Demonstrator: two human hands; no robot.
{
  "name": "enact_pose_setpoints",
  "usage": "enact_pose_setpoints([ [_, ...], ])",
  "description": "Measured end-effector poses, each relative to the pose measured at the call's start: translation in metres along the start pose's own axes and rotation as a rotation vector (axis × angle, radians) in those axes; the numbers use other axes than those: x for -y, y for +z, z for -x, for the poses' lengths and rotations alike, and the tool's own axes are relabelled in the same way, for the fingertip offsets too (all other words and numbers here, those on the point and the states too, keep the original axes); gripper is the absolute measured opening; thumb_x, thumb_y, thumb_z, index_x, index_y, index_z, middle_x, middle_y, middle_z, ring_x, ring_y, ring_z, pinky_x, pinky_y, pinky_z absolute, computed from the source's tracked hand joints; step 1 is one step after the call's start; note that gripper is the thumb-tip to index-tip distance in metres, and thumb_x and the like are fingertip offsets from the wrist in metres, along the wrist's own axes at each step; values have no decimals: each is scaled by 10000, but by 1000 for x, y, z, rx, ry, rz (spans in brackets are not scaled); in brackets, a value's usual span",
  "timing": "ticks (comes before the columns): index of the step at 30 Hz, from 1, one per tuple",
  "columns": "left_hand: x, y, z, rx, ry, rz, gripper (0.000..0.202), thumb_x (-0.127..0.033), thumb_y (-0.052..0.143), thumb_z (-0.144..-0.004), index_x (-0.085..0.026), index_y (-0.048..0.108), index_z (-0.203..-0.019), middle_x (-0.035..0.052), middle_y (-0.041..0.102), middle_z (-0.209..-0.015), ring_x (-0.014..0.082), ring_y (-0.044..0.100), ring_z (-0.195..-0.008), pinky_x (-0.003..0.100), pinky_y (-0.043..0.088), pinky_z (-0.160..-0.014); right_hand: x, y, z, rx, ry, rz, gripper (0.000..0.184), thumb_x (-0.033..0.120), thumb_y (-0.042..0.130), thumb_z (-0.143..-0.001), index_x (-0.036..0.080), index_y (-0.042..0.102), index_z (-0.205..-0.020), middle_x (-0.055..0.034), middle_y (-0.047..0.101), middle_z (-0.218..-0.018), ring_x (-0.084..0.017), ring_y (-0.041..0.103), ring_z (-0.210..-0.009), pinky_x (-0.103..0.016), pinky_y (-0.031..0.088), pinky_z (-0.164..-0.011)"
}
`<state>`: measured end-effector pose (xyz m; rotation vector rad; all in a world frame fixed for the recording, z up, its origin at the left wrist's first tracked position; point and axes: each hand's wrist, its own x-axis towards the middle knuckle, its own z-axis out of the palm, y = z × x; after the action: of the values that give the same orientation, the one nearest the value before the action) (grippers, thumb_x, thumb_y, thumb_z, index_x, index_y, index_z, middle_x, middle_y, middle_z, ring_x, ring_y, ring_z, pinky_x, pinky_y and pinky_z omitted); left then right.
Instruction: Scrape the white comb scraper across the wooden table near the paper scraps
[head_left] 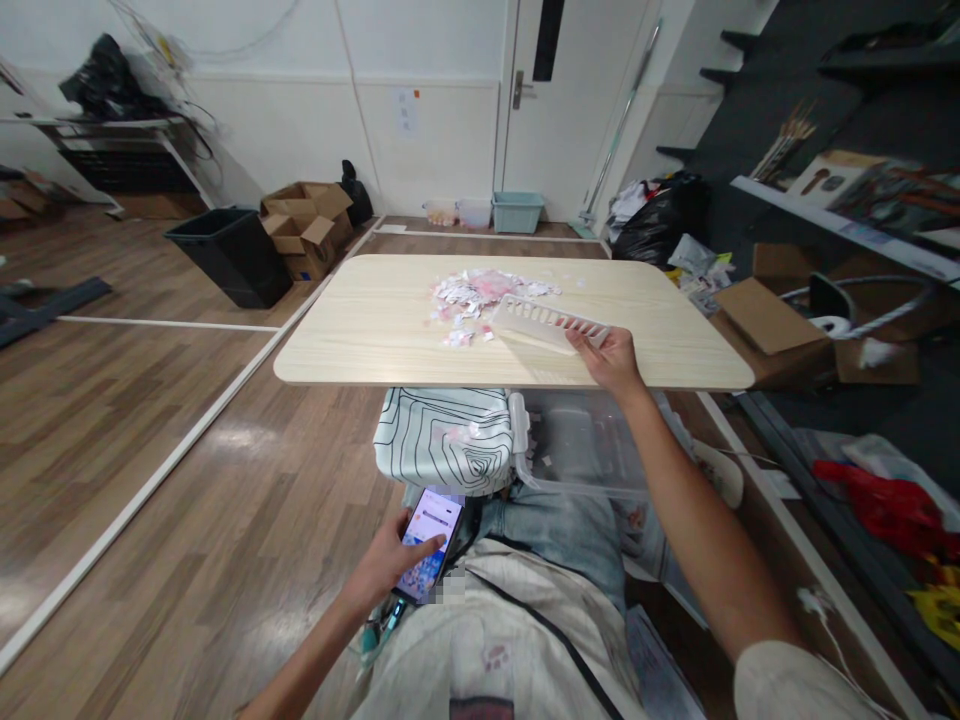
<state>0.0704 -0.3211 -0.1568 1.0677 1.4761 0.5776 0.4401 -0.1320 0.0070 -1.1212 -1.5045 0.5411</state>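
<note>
My left hand [397,555] is closed around a smartphone [429,545] in my lap, its screen lit and the thumb lying across it. Over the table, my right hand [609,352] grips the right end of a long white plastic tray with slots along it [551,325]. The tray is tilted, and its left end is beside a pile of small white and pink paper-like pieces [480,290]. A few loose pieces lie in front of the pile. What exactly the pieces are is too small to tell.
The pale wooden table [360,330] has rounded corners. Below its near edge are a striped cushion-like item [435,430] and a clear plastic bin [585,445]. A black bin [232,260] and cardboard boxes [307,225] stand left; another open box [780,310] is right.
</note>
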Motion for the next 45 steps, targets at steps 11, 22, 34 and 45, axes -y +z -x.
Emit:
enact_pose_setpoints([
  [11,-3,-7,-4,57,-55,186,614,-757,841,-616,-190,625,-707,3,693,-664,200,651,-629,296,474,-608,-1,-1,1,16,32,-19,507,693,790,-773,207,803,-913,-100,827,-1020,-302,771,-1067,-431,606,-991],
  [22,24,-14,-13,138,41,213,590,-694,878,-656,-189,576,-700,-19,648,-685,163,590,-649,262,438,-599,-5,-1,1,5,20,-10,586,738,780,-753,179,830,-922,-99,834,-987,-280,780,-987,-401,616,-926],
  [34,4,-38,5,107,-11,90,705,-796,639,-787,-187,774,-1116,106,742,-1172,314,643,-1082,369,512,-852,-7,-4,0,-3,23,-8,583,735,781,-759,186,822,-953,-114,831,-1066,-309,779,-1042,-428,607,-969],
  [45,-5,-44,4,281,125,23,561,-710,603,-893,-182,786,-946,63,732,-906,269,620,-909,343,494,-786,-4,-4,0,2,8,11,564,717,773,-782,192,829,-981,-110,829,-1089,-314,781,-1062,-434,617,-964],
])
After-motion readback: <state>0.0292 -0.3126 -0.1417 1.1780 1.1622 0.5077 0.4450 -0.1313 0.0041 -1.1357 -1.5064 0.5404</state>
